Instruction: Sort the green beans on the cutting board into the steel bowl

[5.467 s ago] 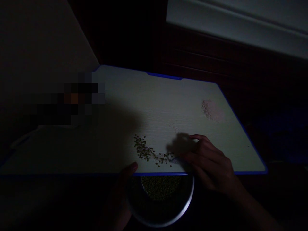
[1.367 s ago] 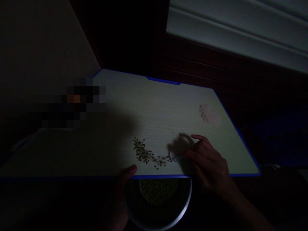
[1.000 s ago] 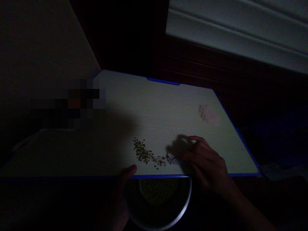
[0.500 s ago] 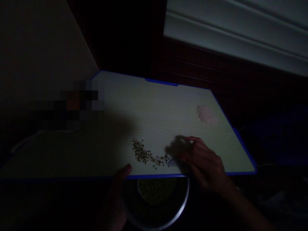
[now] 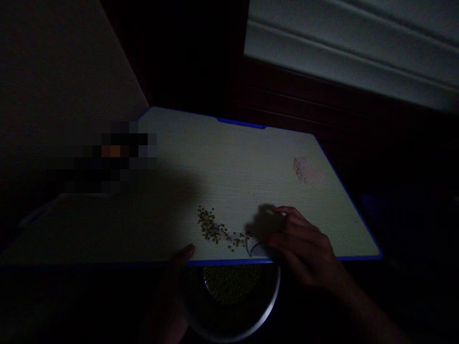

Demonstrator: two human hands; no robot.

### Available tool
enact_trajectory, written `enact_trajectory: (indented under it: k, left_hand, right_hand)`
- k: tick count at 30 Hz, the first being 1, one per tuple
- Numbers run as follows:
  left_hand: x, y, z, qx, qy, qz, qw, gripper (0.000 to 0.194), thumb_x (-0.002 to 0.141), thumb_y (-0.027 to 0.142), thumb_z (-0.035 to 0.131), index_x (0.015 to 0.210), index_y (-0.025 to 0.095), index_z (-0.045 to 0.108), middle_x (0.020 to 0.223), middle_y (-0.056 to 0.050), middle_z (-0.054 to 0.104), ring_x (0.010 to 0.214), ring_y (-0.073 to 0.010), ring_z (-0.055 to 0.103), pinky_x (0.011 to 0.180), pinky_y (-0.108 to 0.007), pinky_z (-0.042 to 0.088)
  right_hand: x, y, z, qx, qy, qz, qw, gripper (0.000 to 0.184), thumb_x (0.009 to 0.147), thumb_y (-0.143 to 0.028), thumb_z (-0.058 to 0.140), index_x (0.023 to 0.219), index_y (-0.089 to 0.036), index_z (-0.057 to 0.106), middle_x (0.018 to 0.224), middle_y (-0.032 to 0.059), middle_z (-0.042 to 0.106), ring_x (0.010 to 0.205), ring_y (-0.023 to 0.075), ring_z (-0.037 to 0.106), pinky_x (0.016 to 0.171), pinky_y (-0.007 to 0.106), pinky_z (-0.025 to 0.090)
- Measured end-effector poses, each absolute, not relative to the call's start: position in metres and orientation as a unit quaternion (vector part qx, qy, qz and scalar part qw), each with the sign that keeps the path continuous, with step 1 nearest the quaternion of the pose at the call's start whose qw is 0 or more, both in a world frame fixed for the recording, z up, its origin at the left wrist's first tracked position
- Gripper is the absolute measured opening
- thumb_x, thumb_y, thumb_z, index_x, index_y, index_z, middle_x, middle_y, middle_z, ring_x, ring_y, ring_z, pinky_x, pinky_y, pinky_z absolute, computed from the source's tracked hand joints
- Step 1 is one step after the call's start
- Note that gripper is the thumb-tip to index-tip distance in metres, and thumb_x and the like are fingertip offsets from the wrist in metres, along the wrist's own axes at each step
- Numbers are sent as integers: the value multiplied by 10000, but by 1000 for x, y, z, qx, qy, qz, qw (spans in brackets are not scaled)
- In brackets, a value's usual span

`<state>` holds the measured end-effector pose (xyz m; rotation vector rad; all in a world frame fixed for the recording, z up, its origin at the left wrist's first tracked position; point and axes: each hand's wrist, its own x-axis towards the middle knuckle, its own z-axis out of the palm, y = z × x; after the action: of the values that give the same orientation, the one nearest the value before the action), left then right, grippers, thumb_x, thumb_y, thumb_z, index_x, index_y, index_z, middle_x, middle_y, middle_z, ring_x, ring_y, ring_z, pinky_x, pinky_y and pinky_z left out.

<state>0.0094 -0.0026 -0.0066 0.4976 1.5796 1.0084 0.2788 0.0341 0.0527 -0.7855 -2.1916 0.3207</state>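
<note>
A white board with a blue rim (image 5: 222, 157) slopes before me. Small greenish beans (image 5: 211, 227) lie scattered along its near part. My left hand (image 5: 175, 286) grips the near edge with its thumb on top; the other fingers are lost in the dark. Between the fingers of my right hand (image 5: 304, 248) is a small, thin pale piece with a curved edge (image 5: 256, 248), its kind unclear. It touches the board at the right end of the beans. Below the near edge, a round metal bowl (image 5: 270, 313) holds many greenish beans (image 5: 233, 284).
A small pinkish-beige heap of fine grains (image 5: 308, 172) lies at the board's right side. A pixelated patch (image 5: 114, 153) covers something at the left. Pale ridged panels (image 5: 351, 48) stand at the upper right. The surroundings are very dark.
My right hand has shifted slightly left, and the pale piece is now tilted more and lower toward the near edge. The beans and my left hand look almost unchanged.
</note>
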Motion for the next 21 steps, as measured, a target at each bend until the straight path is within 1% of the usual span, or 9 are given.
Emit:
enact_trajectory:
  k: [2, 6, 9, 11, 13, 15, 16, 18, 21]
  left_hand:
    - [8, -3, -4, 201, 668, 418, 582, 485, 641, 385, 802, 1080, 251, 646, 1157, -110, 776, 1352, -411, 555, 1185, -549, 366]
    - [11, -1, 4, 193, 689, 428, 552, 442, 608, 372, 781, 1011, 271, 630, 1050, -83, 798, 1372, -406, 532, 1192, -537, 350]
    - [16, 1, 6, 156, 683, 424, 574, 488, 554, 334, 769, 1015, 265, 627, 1008, -84, 801, 1245, -426, 632, 1087, -572, 465]
    - [18, 3, 8, 152, 676, 432, 578, 508, 539, 311, 773, 1027, 266, 640, 1063, -80, 797, 1190, -412, 667, 1055, -556, 495]
    - [20, 6, 12, 151, 680, 436, 570, 463, 547, 320, 771, 991, 273, 651, 1076, -72, 796, 1199, -403, 664, 1057, -535, 495]
    - [21, 7, 15, 112, 678, 417, 595, 385, 568, 333, 729, 936, 274, 634, 983, -75, 806, 1181, -417, 672, 1013, -545, 525]
    - [21, 7, 16, 108, 670, 411, 609, 385, 571, 326, 720, 940, 271, 626, 982, -79, 807, 1184, -421, 670, 1012, -549, 527]
    - [19, 6, 14, 156, 672, 431, 581, 433, 551, 328, 752, 962, 271, 628, 1059, -80, 799, 1219, -413, 652, 1067, -536, 491]
    - [15, 1, 7, 195, 680, 428, 563, 428, 593, 336, 750, 1001, 270, 638, 1107, -91, 789, 1249, -394, 636, 1130, -522, 432]
  right_hand:
    - [279, 34, 52, -303, -860, 137, 387, 308, 899, -54, 580, 1171, -169, 666, 1023, 58, 712, 912, 190, 643, 1091, 550, 492]
    - [279, 34, 54, -305, -861, 153, 376, 293, 910, -60, 579, 1162, -174, 675, 1010, 50, 710, 917, 186, 636, 1095, 537, 488]
    - [278, 34, 56, -294, -863, 155, 381, 281, 913, -56, 577, 1153, -164, 678, 979, 51, 699, 919, 184, 633, 1085, 530, 494]
    - [279, 34, 56, -290, -864, 153, 383, 272, 912, -51, 576, 1140, -158, 679, 955, 49, 690, 902, 181, 629, 1076, 529, 499]
    - [279, 34, 54, -302, -857, 141, 393, 272, 910, -42, 575, 1137, -154, 675, 942, 48, 687, 877, 178, 622, 1070, 536, 498]
    - [280, 35, 52, -334, -843, 110, 407, 282, 910, -28, 576, 1148, -148, 667, 913, 48, 677, 835, 172, 601, 1061, 549, 498]
    - [280, 35, 51, -352, -837, 89, 410, 285, 912, -23, 577, 1154, -146, 663, 888, 46, 666, 813, 170, 586, 1056, 553, 498]
    - [279, 37, 50, -378, -833, 49, 402, 281, 919, -21, 579, 1157, -148, 662, 847, 38, 638, 785, 166, 560, 1048, 554, 499]
    - [276, 38, 50, -384, -842, 24, 378, 285, 931, -28, 576, 1166, -162, 663, 846, 37, 624, 800, 172, 561, 1049, 548, 494]
